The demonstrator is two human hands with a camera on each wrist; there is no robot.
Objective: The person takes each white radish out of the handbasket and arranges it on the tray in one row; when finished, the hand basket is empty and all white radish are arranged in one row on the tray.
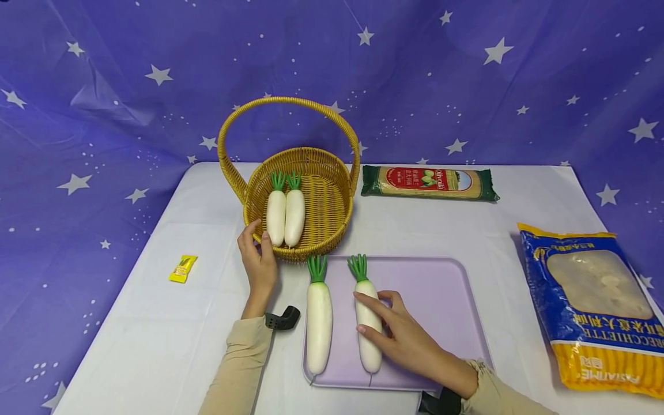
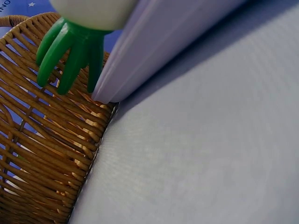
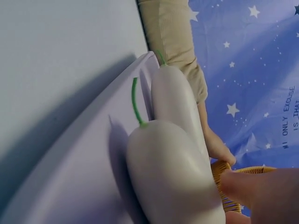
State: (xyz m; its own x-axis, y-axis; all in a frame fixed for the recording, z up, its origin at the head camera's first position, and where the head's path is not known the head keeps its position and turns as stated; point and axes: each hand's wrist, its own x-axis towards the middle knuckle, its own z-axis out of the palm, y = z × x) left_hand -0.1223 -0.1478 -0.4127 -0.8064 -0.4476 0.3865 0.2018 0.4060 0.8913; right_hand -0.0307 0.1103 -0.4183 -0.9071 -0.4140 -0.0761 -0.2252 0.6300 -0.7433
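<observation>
My left hand (image 1: 259, 268) holds the front left rim of a yellow wicker basket (image 1: 327, 245), its thumb over the edge. Inside, two white radishes with green tops, a left one (image 1: 276, 219) and a right one (image 1: 295, 219), lie side by side. Two more lie on a lilac tray (image 1: 436, 323): a left radish (image 1: 319, 325) and a right radish (image 1: 369, 351). Over the right radish, my right hand (image 1: 402, 334) spreads its thumb and fingers. The right wrist view shows this near radish (image 3: 173, 172) beside fingertips; whether they touch is unclear.
A spaghetti pack (image 1: 427, 183) lies behind the tray, right of the basket. At the far right is a large blue and yellow pasta bag (image 1: 596, 311). A small yellow packet (image 1: 183, 269) sits on the white table (image 1: 140, 328). Starry purple cloth (image 1: 415, 80) hangs behind.
</observation>
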